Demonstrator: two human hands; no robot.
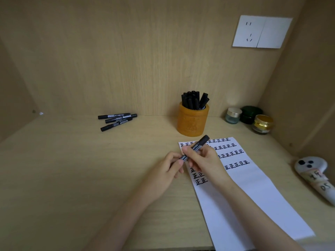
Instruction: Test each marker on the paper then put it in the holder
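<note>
Both hands on one black marker [196,146], held just above the top-left part of the paper [253,187]; right hand [204,161] has its fingers curled round the middle of the barrel; left hand [166,169] pinches the lower-left end between thumb and fingers; can't tell if the cap is on or off, fingers cover that end. Marker is tilted, upper end pointing up and right toward the holder [193,122].

Paper lies on the table [72,169] at right, running from just in front of the holder to the near edge; upper part carries rows of black handwritten characters [233,153]; lower part blank.

Holder is an orange-brown carved cylinder, upright, near the back wall; stored markers [194,99] stand in it as a tight black bunch, a couple leaning right. Three loose markers [117,120] lie on the table well left of the holder, close together, roughly parallel.

Three small jars [251,115] sit in the back right corner: clear with pale lid, dark green, gold-lidded. White handheld controller [311,171] with a scribbled label lies at the right edge, apart from the paper. White wall socket [262,31] on the back panel, upper right.
</note>
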